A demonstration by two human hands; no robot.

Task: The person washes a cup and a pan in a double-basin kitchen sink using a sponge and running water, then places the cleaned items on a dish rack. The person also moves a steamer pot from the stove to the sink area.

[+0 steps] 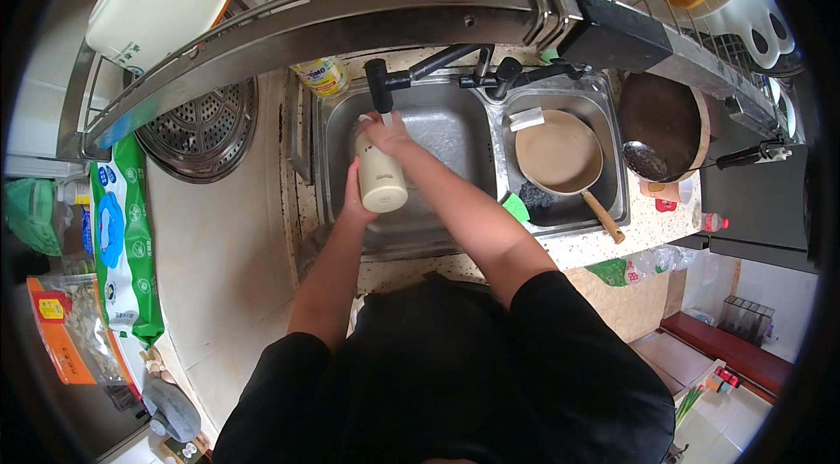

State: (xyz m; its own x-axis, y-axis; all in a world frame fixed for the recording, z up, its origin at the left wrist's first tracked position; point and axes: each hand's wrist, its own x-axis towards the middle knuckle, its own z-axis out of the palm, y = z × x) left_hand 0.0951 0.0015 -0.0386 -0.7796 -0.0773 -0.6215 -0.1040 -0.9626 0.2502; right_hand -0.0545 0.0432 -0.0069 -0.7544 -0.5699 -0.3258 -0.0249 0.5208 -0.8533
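Observation:
A cream-coloured bottle (382, 178) is tilted over the left sink basin (446, 129), its round base towards me. My left hand (357, 195) grips it from the left side, near the base. At its far end, under the black faucet (378, 87), is my right hand (386, 131), slightly blurred. A pale strip below the spout looks like running water. Something small and white shows by the right fingertips; whether those fingers hold it or only touch the bottle is hard to make out. The bottle's mouth is hidden behind the right hand.
A steel dish rack (328, 21) crosses above the sink. In the right basin sits a beige frying pan (558, 152), with a green sponge (515, 207) on the divider. A wok (659, 123) stands right; a perforated steamer tray (203, 126) and wipes pack (125, 241) lie left.

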